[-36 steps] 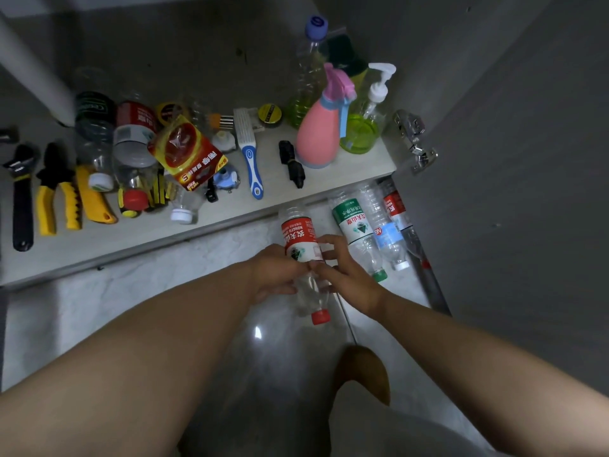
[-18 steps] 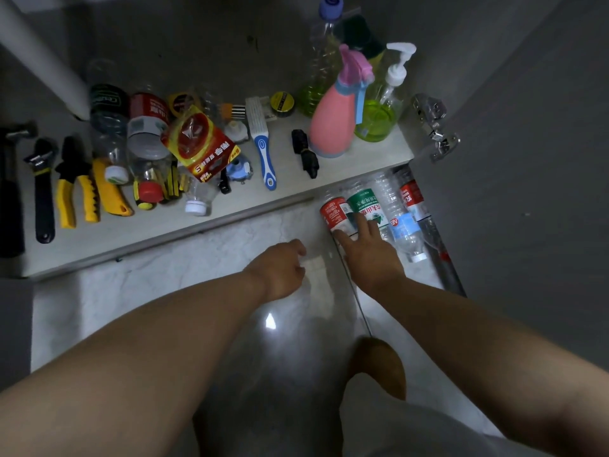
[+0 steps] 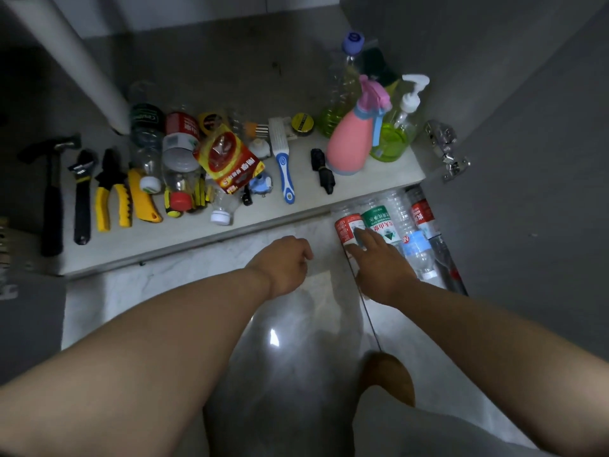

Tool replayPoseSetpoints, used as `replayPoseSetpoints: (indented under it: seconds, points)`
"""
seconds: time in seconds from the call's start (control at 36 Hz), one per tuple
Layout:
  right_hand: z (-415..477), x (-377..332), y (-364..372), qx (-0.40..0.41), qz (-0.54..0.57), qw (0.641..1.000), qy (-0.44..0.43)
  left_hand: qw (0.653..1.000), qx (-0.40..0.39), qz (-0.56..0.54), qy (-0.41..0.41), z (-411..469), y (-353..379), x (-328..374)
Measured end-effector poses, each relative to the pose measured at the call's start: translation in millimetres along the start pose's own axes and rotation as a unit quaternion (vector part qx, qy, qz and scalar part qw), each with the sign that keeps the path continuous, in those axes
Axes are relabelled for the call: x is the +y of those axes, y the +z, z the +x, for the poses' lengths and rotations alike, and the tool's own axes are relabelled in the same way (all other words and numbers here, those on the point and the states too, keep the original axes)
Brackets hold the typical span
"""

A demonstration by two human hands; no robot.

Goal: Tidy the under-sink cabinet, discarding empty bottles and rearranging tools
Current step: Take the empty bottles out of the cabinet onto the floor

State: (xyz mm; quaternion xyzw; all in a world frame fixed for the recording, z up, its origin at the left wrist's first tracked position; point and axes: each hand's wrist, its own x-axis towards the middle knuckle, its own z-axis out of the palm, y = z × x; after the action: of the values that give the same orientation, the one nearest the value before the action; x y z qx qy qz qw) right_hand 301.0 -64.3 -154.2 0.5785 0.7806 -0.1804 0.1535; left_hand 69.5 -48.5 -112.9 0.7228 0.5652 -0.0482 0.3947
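Note:
Several empty plastic bottles lie side by side on the floor against the cabinet's front edge: a red-label bottle (image 3: 344,229), a green-label bottle (image 3: 379,222), a blue-label bottle (image 3: 416,243) and another red-label one (image 3: 423,215). My right hand (image 3: 382,267) lies on the first red-label bottle with fingers stretched flat over its label, not wrapped around it. My left hand (image 3: 286,262) hovers over the floor to the left, loosely curled and holding nothing. On the cabinet floor (image 3: 184,235) more empty bottles (image 3: 179,153) lie among the tools.
At the left lie a hammer (image 3: 52,196), a wrench (image 3: 80,196), yellow pliers (image 3: 112,196) and a yellow knife (image 3: 141,201). A red packet (image 3: 230,161), a blue brush (image 3: 284,171), a pink sprayer (image 3: 349,145) and a green pump bottle (image 3: 393,140) stand further right. The open door (image 3: 527,209) bounds the right side.
Both hands held the red-label bottle over the floor; my right hand has laid it beside the other floor bottles, and my left hand has let go and pulled back.

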Motion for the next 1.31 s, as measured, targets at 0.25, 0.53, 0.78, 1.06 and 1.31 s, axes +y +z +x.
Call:
replayPoseSetpoints:
  seconds: [0.25, 0.53, 0.78, 1.06, 1.31]
  points:
    - [3.8, -41.6, -86.1, 0.127, 0.104, 0.978, -0.128, 0.993, 0.047, 0.101, 0.04, -30.1, -96.0, -20.1]
    - [88.0, -118.7, -131.3, 0.052, 0.302, 0.951, 0.034, 0.932, 0.339, -0.035, -0.124, -39.2, -150.5, -104.8]
    - [131.6, -157.5, -131.1, 0.055, 0.523, 0.83, 0.183, 0.92, 0.346, -0.044, -0.179, -26.9, -134.2, -124.1]
    - [110.2, -124.9, -128.5, 0.174, 0.705, 0.656, 0.208, 0.914, 0.342, -0.071, -0.205, -9.4, -134.5, -109.6]
    - [108.6, -117.3, -121.1, 0.183, 0.715, 0.632, 0.238, 0.911, 0.337, -0.112, -0.211, -11.3, -132.4, -116.6]
